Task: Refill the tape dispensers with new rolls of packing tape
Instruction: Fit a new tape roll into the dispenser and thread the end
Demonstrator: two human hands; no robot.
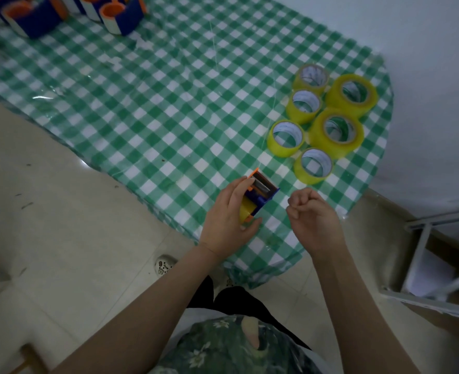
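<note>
My left hand point(227, 214) grips a blue and orange tape dispenser point(260, 191) over the near edge of the table, with a yellow roll point(246, 209) seated in it. My right hand point(310, 209) hovers just right of the dispenser with its fingers curled into a loose fist; whether it pinches a tape end I cannot tell. Several yellow rolls of packing tape point(336, 130) stand in a cluster on the table's right side, beyond my right hand.
A green and white checked cloth covers the table point(155, 103). Several more blue and orange dispensers point(120, 14) stand at the far left corner. A white metal frame point(422, 238) stands on the floor at right. Tiled floor point(61, 225) lies left of the table.
</note>
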